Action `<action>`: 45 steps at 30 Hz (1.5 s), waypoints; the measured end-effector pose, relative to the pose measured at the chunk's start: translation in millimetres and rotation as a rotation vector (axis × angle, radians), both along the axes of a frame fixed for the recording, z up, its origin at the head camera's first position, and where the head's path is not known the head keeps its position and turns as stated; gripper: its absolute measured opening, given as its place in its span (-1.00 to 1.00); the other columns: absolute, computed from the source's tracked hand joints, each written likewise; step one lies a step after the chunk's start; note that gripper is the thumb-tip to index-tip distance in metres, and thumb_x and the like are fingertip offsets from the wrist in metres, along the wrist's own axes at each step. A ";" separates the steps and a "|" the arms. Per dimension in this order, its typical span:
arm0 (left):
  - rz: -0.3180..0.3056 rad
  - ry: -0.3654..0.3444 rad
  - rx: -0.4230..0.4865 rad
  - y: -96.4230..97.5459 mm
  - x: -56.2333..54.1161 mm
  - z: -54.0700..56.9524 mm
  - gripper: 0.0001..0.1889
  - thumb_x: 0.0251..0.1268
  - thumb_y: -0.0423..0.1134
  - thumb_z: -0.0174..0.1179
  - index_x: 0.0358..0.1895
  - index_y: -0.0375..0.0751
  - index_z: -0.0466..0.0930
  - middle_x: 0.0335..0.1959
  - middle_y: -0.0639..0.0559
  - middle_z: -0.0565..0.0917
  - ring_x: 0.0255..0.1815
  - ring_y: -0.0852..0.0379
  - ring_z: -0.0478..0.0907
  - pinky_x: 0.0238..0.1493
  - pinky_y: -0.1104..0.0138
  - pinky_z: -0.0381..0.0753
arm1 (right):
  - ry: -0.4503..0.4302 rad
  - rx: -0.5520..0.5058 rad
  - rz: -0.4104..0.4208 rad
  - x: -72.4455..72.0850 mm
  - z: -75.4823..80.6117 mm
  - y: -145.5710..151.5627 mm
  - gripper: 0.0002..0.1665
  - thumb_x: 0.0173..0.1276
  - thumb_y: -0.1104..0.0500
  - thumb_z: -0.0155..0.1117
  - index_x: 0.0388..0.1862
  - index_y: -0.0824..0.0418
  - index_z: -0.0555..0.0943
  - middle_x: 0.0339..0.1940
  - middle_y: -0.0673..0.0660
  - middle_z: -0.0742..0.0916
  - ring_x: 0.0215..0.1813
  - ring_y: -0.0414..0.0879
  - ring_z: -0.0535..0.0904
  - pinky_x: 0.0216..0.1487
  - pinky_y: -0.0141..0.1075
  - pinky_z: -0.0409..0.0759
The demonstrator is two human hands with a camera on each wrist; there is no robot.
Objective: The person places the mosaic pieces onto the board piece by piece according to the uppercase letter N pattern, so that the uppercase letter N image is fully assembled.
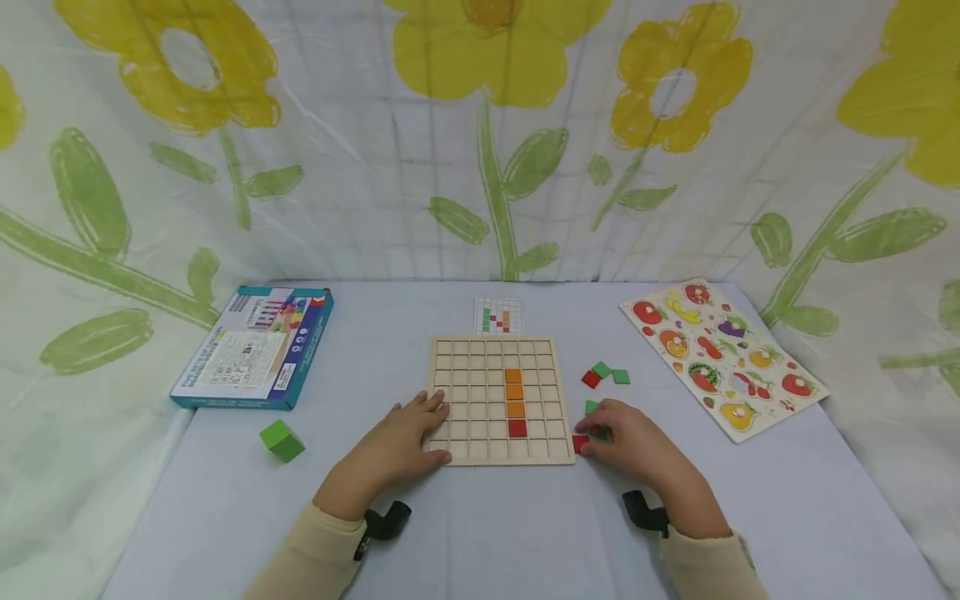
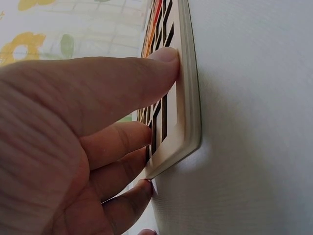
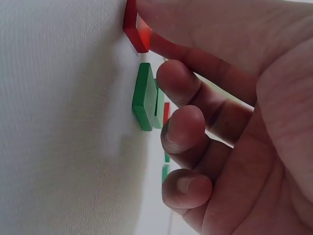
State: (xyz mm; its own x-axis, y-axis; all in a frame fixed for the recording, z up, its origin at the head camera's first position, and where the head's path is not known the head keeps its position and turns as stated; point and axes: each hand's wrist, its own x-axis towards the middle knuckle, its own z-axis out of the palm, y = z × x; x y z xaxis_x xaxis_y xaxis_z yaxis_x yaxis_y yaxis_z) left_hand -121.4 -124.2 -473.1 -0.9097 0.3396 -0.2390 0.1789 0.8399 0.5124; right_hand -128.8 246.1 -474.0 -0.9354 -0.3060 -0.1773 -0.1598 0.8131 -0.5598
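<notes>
**Red tile pinched at the board's right edge**

A red tile (image 1: pixel 581 444) is pinched between the thumb and forefinger of the right hand (image 1: pixel 637 446), just beside the near right corner of the wooden grid board (image 1: pixel 461 378). In the right wrist view, the tile is partly covered by the thumb, and the other three fingers are left loosely curled with nothing in them. A green tile (image 3: pixel 143 98) is seen close to those fingertips, apart from them, with another green tile partly hidden behind it. Farther back on the table, another red tile (image 1: pixel 591 379) is set beside two more green ones.

The left hand (image 1: pixel 405 437) is clenched on nothing: its fingers are spread over the board's left side, and the thumb is rested on the near rim.

In the board's compartments, a single column is partly filled: three orange tiles (image 1: pixel 513 392) are lined up one after another, and a red square (image 1: pixel 517 428) is seated directly below them, nearer the person. Just behind the board, a small card (image 1: pixel 498 317) printed with green, red and orange squares is laid.

To the left, a box (image 1: pixel 251 348) is placed flat, with a green block (image 1: pixel 282 441) near its front. To the right, a fruit-picture board (image 1: pixel 723 358) is laid at an angle.
</notes>
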 end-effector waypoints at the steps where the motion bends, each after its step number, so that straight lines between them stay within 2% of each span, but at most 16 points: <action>1: 0.000 -0.001 0.000 0.3 0.2 0.2 -0.20 0.37 -0.08 0.53 0.60 -0.25 0.46 0.76 -0.04 0.27 0.82 -0.18 0.08 0.78 -0.23 0.06 | 0.001 0.001 -0.001 0.4 0.2 0.0 -0.76 0.34 0.13 0.66 -0.03 -0.01 0.87 -0.09 -0.06 0.71 -0.06 -0.13 0.56 0.07 -0.16 0.68; 8: 0.008 0.000 0.000 -0.4 0.3 0.3 -0.21 0.36 -0.10 0.54 0.59 -0.27 0.47 0.75 -0.05 0.28 0.82 -0.19 0.09 0.78 -0.23 0.06 | 0.014 -0.010 0.000 1.6 -0.3 -3.4 -0.82 0.34 0.16 0.66 -0.13 -0.01 0.82 -0.11 -0.06 0.69 -0.07 -0.14 0.56 0.05 -0.17 0.68; 15: 0.000 0.000 -0.001 0.4 0.0 1.4 -0.21 0.38 -0.10 0.53 0.60 -0.26 0.46 0.76 -0.06 0.28 0.82 -0.19 0.09 0.78 -0.23 0.06 | -0.039 -0.061 -0.105 3.4 1.0 -5.7 -0.81 0.40 0.20 0.59 -0.22 -0.03 0.70 -0.24 -0.05 0.70 -0.18 -0.10 0.54 -0.20 -0.27 0.58; 19: 0.007 0.002 0.000 -0.5 -0.1 4.3 -0.21 0.37 -0.10 0.53 0.60 -0.26 0.46 0.75 -0.05 0.29 0.82 -0.18 0.09 0.78 -0.23 0.06 | -0.040 -0.076 -0.189 2.3 7.2 -10.4 -0.86 0.45 0.16 0.55 -0.15 -0.02 0.72 -0.33 0.01 0.68 -0.24 -0.05 0.53 -0.32 -0.29 0.53; 22: 0.011 -0.006 0.000 -0.4 -0.3 3.6 -0.21 0.37 -0.10 0.53 0.60 -0.25 0.46 0.76 -0.05 0.29 0.82 -0.17 0.08 0.78 -0.22 0.06 | -0.015 -0.118 -0.218 0.3 11.9 -19.4 -0.88 0.47 0.17 0.53 -0.11 0.00 0.73 -0.36 0.03 0.66 -0.25 -0.05 0.52 -0.36 -0.32 0.50; 26: 0.004 -0.011 -0.011 0.3 0.1 -0.1 -0.21 0.37 -0.09 0.53 0.60 -0.25 0.47 0.75 -0.05 0.29 0.82 -0.18 0.10 0.78 -0.23 0.08 | 0.012 -0.173 -0.183 -5.4 16.4 -43.9 -0.90 0.49 0.20 0.51 -0.11 0.01 0.76 -0.35 0.01 0.68 -0.26 -0.06 0.50 -0.38 -0.34 0.47; 29: 0.000 0.001 -0.011 0.7 -0.1 -1.6 -0.21 0.36 -0.08 0.53 0.59 -0.25 0.48 0.75 -0.06 0.30 0.81 -0.18 0.11 0.77 -0.24 0.09 | 0.032 -0.179 -0.141 -15.0 16.7 -67.1 -0.89 0.50 0.21 0.50 -0.13 -0.02 0.76 -0.31 -0.03 0.71 -0.27 -0.07 0.50 -0.36 -0.32 0.49; 34: -0.010 0.005 0.001 0.3 -0.4 -3.2 -0.21 0.35 -0.08 0.54 0.58 -0.25 0.49 0.75 -0.05 0.30 0.81 -0.18 0.11 0.77 -0.24 0.10 | 0.058 -0.179 -0.069 -35.1 10.3 -98.2 -0.88 0.52 0.22 0.46 -0.16 -0.02 0.74 -0.21 -0.08 0.77 -0.27 -0.10 0.51 -0.26 -0.28 0.55; 37: -0.011 -0.001 0.000 0.2 -1.2 -5.0 -0.21 0.35 -0.07 0.54 0.59 -0.24 0.49 0.75 -0.04 0.30 0.82 -0.18 0.11 0.77 -0.24 0.10 | 0.052 -0.181 -0.041 -43.8 5.6 -110.5 -0.90 0.52 0.24 0.45 -0.16 0.01 0.74 -0.21 -0.08 0.78 -0.28 -0.11 0.53 -0.21 -0.26 0.57; 45: -0.006 -0.005 -0.003 -1.4 -1.7 -4.6 -0.21 0.37 -0.06 0.53 0.60 -0.23 0.47 0.76 -0.03 0.28 0.82 -0.17 0.10 0.77 -0.23 0.09 | 0.029 -0.123 -0.030 -48.3 -0.5 -123.3 -0.91 0.53 0.22 0.44 -0.17 0.00 0.76 -0.21 -0.09 0.80 -0.24 -0.13 0.62 -0.16 -0.24 0.67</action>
State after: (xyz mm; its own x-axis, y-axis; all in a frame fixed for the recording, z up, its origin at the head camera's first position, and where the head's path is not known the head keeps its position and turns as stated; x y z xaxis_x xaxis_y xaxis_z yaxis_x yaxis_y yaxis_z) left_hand -123.0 -125.6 -477.8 -0.9065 0.3442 -0.2444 0.1812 0.8402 0.5111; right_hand -177.1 122.8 -474.5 -0.9487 -0.2951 -0.1132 -0.1536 0.7435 -0.6509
